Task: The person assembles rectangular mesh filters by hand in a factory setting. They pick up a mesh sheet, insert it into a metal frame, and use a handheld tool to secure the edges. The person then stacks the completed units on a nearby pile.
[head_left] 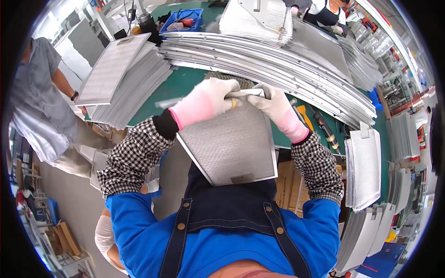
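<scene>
A metal mesh filter panel (227, 143) with a thin pale frame slants from the table edge toward my apron. At its far end is a short pale metal strip (245, 93), which both hands pinch. My left hand (211, 99), in a white and pink glove, is closed around the strip's left part. My right hand (278, 110), gloved alike, closes on its right end with the fingers bent over the panel's far edge. The gloves partly hide how strip and panel meet. A small dark rectangular tab (243, 178) sits on the panel's near edge.
Long metal frame strips (269, 65) are piled across the green table (150, 104). Filter panels are stacked left (116, 76) and right (364, 169). A power screwdriver (327, 132) and a yellow-handled tool (305, 116) lie right. A person (44, 97) stands at the left.
</scene>
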Action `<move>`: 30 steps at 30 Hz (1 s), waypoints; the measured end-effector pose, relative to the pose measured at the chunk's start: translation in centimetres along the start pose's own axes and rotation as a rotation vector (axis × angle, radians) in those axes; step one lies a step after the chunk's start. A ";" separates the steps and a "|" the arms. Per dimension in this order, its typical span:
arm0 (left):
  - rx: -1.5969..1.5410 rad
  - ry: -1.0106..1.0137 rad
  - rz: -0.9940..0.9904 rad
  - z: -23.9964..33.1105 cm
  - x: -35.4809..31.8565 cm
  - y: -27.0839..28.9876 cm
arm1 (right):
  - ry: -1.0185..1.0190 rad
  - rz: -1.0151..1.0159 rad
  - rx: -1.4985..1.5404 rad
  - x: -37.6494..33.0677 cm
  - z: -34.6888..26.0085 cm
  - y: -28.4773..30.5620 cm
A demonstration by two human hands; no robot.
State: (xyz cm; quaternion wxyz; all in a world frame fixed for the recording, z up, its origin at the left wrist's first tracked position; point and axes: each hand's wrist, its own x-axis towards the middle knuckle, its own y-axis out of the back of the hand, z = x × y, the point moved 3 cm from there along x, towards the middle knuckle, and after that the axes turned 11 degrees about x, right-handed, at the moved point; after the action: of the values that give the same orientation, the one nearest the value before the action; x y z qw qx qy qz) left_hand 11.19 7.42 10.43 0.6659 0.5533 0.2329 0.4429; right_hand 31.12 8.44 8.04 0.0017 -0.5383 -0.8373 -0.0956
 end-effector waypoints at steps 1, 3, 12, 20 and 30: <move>-0.169 0.011 -0.010 -0.2 -0.5 -0.8 | 0.079 -0.012 -0.036 0.1 -0.2 -0.1; -0.246 0.009 -0.043 -0.5 -0.9 -1.1 | 0.093 -0.083 -0.111 0.2 -0.5 0.0; -0.088 -0.081 -0.229 -2.6 -2.0 -1.4 | -0.293 -0.394 -0.610 -2.2 -1.0 8.7; -0.101 -0.258 -0.251 0.7 2.5 -0.9 | 0.030 -0.363 -0.644 -1.5 -2.0 2.1; -0.338 -0.025 0.389 0.0 -2.2 -6.4 | 0.124 -0.456 -0.508 -1.2 -0.5 3.1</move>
State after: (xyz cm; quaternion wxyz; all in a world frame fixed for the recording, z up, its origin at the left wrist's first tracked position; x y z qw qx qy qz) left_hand 12.24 5.58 4.00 0.6539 0.4738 0.0365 0.5887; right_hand 34.34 8.52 8.86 -0.1028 -0.3136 -0.8839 -0.3315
